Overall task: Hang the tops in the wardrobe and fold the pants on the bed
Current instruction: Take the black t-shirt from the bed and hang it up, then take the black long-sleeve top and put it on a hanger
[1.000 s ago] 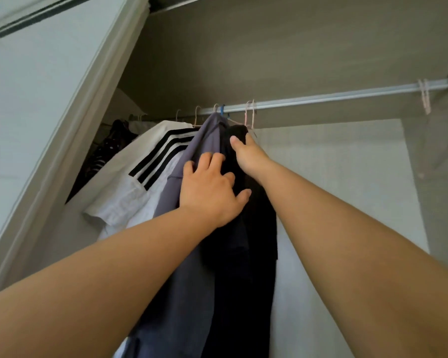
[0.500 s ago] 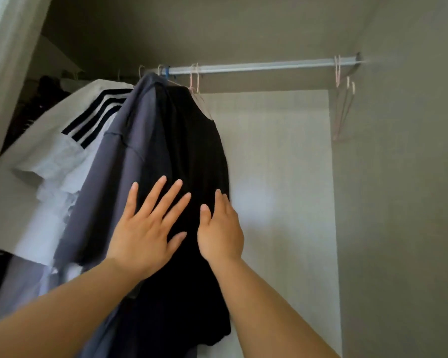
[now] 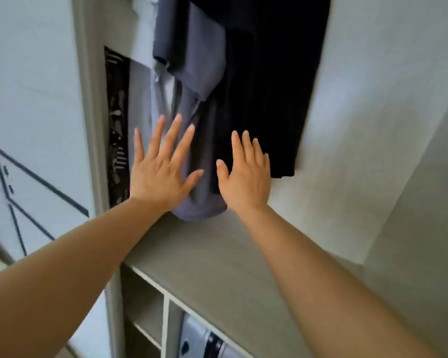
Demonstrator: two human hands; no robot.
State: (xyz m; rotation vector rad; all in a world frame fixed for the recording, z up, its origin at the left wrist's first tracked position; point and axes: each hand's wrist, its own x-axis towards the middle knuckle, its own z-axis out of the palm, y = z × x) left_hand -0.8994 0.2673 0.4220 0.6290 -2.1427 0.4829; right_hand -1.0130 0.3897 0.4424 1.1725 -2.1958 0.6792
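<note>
Tops hang side by side inside the pale grey wardrobe (image 3: 367, 104): a slate-blue short-sleeved top (image 3: 192, 55) and, touching it on its right, a black top (image 3: 272, 73), both cut off by the upper edge of the view. The slate-blue one hangs lower, its hem close to the light wood-grain shelf (image 3: 217, 259). The left hand (image 3: 161, 174) has straight, widely fanned fingers and lies in front of the slate-blue top's lower part. The right hand (image 3: 246, 179), fingers straight and closer together, thumb out, is in front of the black top's hem. Neither hand holds anything; whether the palms press the cloth cannot be told. Left of the tops hang a pale grey garment (image 3: 140, 99) and a black white-patterned strip (image 3: 117, 130), beside a white door with dark lines (image 3: 36, 112). Open cubbies (image 3: 145, 301) sit under the shelf.
</note>
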